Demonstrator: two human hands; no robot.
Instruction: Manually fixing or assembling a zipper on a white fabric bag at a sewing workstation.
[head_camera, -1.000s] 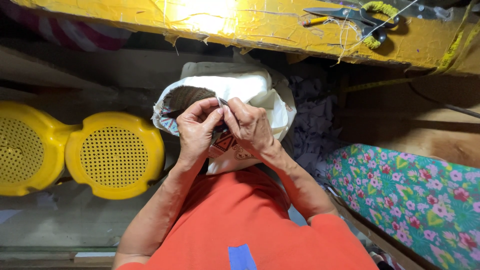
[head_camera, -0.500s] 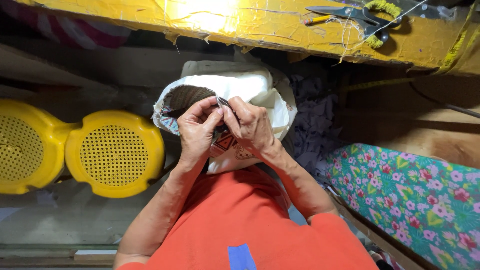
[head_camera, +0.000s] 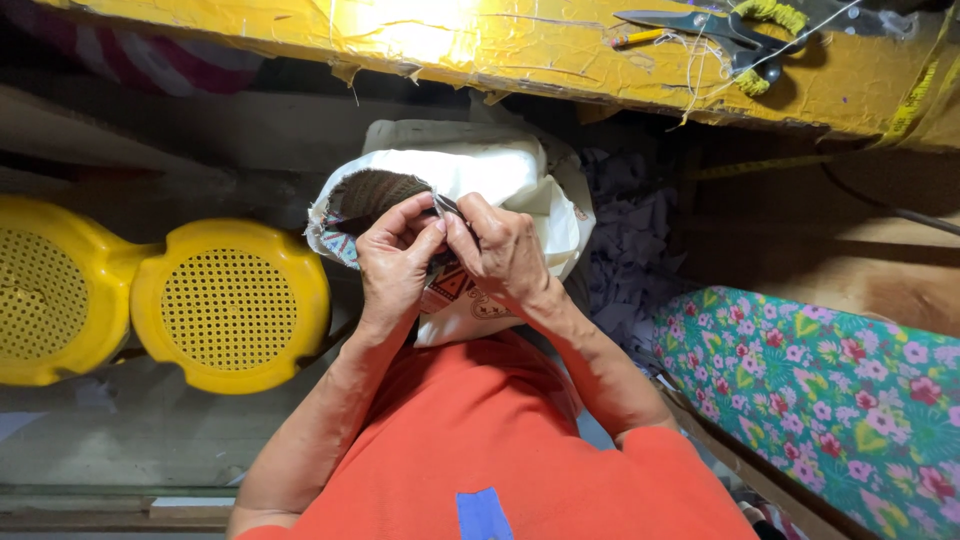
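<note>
Fabric piece (head_camera: 375, 195), dark patterned with white lining, is pinched at its edge by left hand (head_camera: 395, 265) and right hand (head_camera: 500, 250), fingertips touching, above the lap. Yellow stools (head_camera: 230, 305) sit left; scissors (head_camera: 715, 30) lie on the yellow table (head_camera: 500, 50).

Between my fingers (head_camera: 425, 235) is a soft, matt woven cloth (head_camera: 372, 195), dark and ribbed, with a printed patterned edge. Under it bulges a smooth white fabric bag (head_camera: 520, 190). The table (head_camera: 480, 45) is rough wood in chipped, glossy yellow paint; dull metal scissors (head_camera: 715, 30) lie near its right edge. The stools (head_camera: 228, 305) are shiny perforated yellow plastic.
</note>
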